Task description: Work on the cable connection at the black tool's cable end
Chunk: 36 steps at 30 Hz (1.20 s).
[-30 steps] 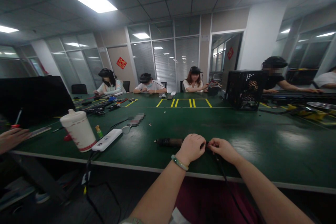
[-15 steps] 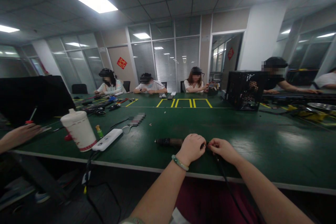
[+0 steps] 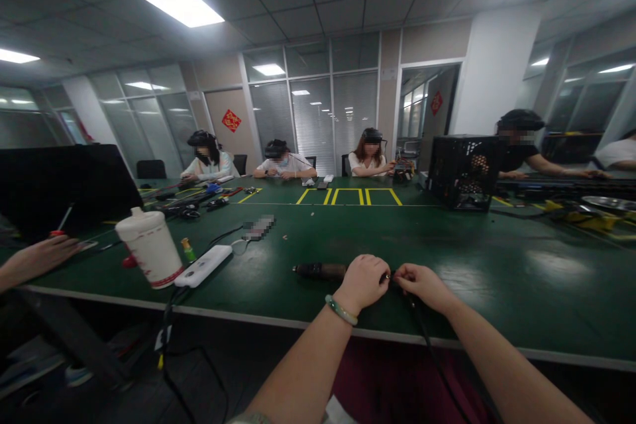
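A dark, rod-shaped electric tool point(image 3: 318, 270) lies on the green table point(image 3: 497, 278) near its front edge. My left hand point(image 3: 362, 281), with a green bangle on the wrist, is curled over the tool's right part. My right hand point(image 3: 422, 283) is closed in a pinch just to the right, its fingertips meeting the left hand's at a small part I cannot make out. A black cable point(image 3: 427, 344) runs from under my right hand over the table edge.
A white lidded cup point(image 3: 149, 245), a small bottle point(image 3: 187, 249) and a white power strip point(image 3: 203, 265) stand at the left. Another person's hand point(image 3: 34, 258) holds a screwdriver at the far left. A black computer case point(image 3: 464, 171) stands back right. Several people sit at the far side.
My hands stay as they were. The other person's hand at the far left has moved to the right, and its screwdriver has tilted.
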Tool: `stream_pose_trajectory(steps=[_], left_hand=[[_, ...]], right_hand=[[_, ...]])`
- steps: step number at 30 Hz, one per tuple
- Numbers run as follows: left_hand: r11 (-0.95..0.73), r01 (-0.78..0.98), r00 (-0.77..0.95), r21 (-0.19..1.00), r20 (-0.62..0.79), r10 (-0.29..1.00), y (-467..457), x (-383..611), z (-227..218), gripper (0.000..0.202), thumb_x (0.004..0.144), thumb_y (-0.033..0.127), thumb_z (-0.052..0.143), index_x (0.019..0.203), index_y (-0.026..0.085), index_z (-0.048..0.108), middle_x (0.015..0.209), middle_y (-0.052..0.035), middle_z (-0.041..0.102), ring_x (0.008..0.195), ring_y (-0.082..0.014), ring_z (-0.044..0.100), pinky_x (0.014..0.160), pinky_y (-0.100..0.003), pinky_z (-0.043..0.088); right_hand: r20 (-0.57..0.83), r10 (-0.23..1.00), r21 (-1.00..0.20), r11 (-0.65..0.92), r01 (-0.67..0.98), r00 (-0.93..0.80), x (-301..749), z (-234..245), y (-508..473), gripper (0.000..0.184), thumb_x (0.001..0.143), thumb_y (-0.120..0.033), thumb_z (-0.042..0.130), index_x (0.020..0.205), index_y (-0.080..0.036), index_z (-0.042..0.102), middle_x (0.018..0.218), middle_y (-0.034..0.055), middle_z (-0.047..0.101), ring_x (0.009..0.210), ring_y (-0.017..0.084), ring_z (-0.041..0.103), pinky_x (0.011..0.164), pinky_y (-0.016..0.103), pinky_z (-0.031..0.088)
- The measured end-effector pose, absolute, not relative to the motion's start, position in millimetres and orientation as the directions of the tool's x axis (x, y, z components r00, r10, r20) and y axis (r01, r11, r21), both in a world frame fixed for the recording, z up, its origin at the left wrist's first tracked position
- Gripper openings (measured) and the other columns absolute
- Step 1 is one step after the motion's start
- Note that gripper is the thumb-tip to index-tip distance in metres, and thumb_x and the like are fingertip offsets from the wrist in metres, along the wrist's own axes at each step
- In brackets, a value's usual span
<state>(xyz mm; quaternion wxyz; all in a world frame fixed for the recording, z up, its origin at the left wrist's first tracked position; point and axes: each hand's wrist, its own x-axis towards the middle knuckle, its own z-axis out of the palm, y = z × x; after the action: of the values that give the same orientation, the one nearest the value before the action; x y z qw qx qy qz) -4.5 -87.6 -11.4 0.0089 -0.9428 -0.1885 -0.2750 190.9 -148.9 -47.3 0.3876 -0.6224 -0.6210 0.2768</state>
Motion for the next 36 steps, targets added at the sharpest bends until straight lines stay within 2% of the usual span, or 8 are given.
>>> stream_pose_trajectory(steps=[7, 36], left_hand=[[-0.924, 0.37, 0.77, 0.091, 0.526, 0.36, -88.2, -3.8, -11.5, 0.007, 0.083, 0.02, 0.058, 0.089, 0.019, 0.061, 0.092, -0.0041, 0.063, 0.095, -0.0201, 0.055, 0.091, -0.035, 0.039], [-0.928, 0.353, 0.761, 0.115, 0.542, 0.357, -86.4, -3.8, -14.2, 0.007, 0.082, 0.021, 0.06, 0.088, 0.019, 0.061, 0.091, -0.0032, 0.063, 0.094, -0.02, 0.055, 0.092, -0.034, 0.039]], right_hand=[[0.16, 0.985, -0.815, 0.092, 0.572, 0.07, 190.2, -45.0, -150.1, 0.021, 0.08, -0.038, 0.059, 0.081, -0.018, 0.064, 0.061, -0.0005, 0.065, 0.057, 0.015, 0.061, 0.054, 0.023, 0.042], [0.175, 0.983, -0.791, 0.101, 0.604, 0.064, 195.8, -55.2, -145.2, 0.022, 0.082, -0.039, 0.058, 0.082, -0.018, 0.064, 0.063, -0.0005, 0.066, 0.058, 0.015, 0.06, 0.054, 0.022, 0.042]])
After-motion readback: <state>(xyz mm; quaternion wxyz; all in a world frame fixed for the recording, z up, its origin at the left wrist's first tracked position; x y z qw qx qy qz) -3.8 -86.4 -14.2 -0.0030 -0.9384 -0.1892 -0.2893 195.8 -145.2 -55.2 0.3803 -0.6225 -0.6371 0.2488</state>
